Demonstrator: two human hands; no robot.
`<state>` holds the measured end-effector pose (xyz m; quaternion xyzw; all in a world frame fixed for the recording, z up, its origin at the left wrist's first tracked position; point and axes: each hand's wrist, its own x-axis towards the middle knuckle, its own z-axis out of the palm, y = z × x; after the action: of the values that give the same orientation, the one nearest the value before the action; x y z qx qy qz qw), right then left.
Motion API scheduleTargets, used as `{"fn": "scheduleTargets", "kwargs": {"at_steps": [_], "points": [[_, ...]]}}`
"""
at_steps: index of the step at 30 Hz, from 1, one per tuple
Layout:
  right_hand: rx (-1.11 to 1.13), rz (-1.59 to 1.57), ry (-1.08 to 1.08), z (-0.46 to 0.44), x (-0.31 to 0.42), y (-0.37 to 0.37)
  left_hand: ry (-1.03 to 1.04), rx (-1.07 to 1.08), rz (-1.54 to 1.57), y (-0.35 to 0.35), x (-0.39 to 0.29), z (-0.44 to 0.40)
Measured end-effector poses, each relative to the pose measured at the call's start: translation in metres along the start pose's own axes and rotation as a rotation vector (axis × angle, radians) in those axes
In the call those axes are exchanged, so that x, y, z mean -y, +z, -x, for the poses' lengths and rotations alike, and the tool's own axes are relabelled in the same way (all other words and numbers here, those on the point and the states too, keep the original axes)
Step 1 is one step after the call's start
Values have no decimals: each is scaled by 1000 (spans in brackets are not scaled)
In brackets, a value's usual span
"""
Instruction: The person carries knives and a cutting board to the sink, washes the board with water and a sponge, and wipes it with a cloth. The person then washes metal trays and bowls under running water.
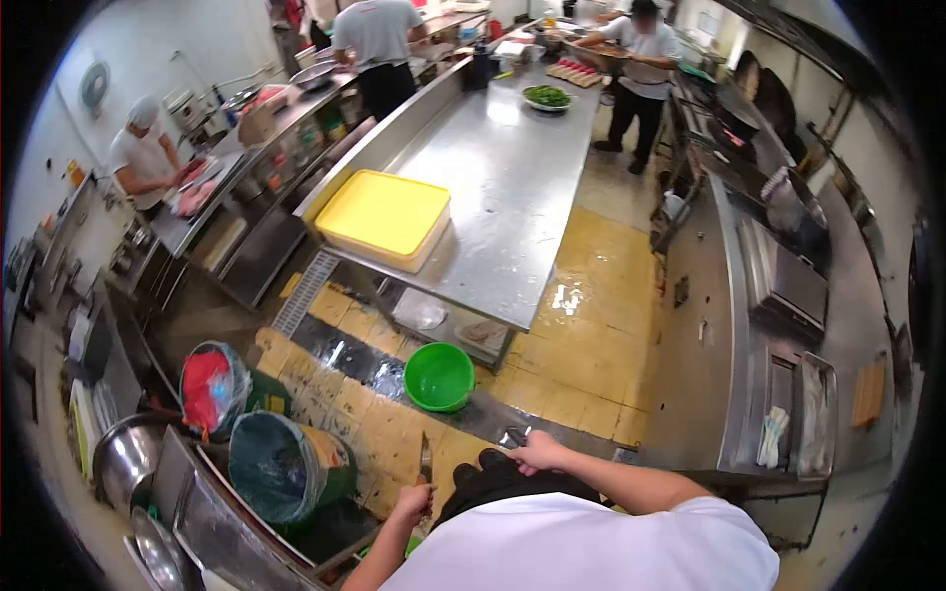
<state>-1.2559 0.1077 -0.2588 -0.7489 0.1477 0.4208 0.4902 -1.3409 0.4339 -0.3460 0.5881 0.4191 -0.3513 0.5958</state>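
"White shirt up close; what's past it?"

"Steel table, a tub on it, then a green basin on the floor by its near end"

"And the hands?"

"Left hand curled tight round a knife, blade towards the basin; right hand closed on something dark, too unclear to name"
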Motion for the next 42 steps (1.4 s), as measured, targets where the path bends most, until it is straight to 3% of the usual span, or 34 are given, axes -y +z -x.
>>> {"fn": "scheduleTargets", "kwargs": {"at_steps": [4, 7, 10, 12, 17, 18, 22, 25, 28, 32, 35, 42], "points": [[-212, -456, 119, 27, -61, -41, 81, 72, -642, 59, -48, 18], [-341, -699, 92, 41, -85, -78, 295, 129, -1043, 121, -81, 9], [-415, -889, 18, 34, -108, -121, 495, 235, -1018, 194, -110, -1], [-504, -990, -40, 29, -120, -152, 455, 284, -985, 249, -144, 13], [-587, -966, -110, 36, -133, -245, 580, 303, -1035, 376, -208, 6], [-592, -957, -125, 37, -136, -263, 695, 314, -1067, 398, -220, 4], [-699, -904, -124, 45, -121, -345, 471, 371, -984, 472, -279, 27], [-688, -868, -152, 41, -105, -402, 458, 325, -951, 509, -312, 24], [-707, -848, -180, 27, -77, -453, 642, 275, -959, 538, -346, 0], [-683, -883, -200, -30, -56, -514, 729, 310, -906, 578, -412, -32], [-661, -895, -217, -67, -19, -569, 794, 181, -879, 607, -463, -61], [-641, -990, -230, -118, 59, -692, 787, 230, -867, 678, -601, -81]]}}
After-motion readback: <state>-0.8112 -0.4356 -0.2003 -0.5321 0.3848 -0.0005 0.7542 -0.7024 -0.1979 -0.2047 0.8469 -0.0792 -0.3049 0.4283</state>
